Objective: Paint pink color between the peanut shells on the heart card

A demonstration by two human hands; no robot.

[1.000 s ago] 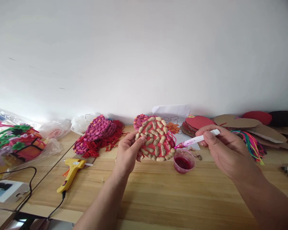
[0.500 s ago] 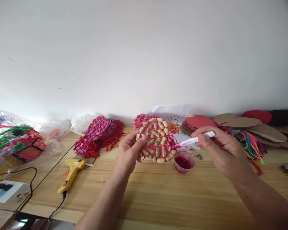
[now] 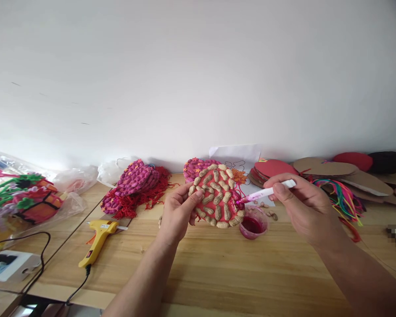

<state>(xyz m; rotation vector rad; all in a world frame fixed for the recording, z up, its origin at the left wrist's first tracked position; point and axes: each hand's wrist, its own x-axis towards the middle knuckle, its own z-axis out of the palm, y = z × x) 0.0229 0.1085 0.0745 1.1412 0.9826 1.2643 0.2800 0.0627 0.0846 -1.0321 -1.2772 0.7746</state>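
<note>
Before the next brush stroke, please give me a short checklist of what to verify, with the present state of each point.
1. Left hand grips the peanut disc at its left edge: ok.
2. Right hand holds the brush near its back end: ok.
3. Brush tip touches the disc's right edge, where shells are already red: ok.
4. Paint cup stands upright on the table, just under the disc: ok.
5. Enough paint on the bristles: cannot tell.
6. Glue gun lies far left, away from both hands: ok.
</note>
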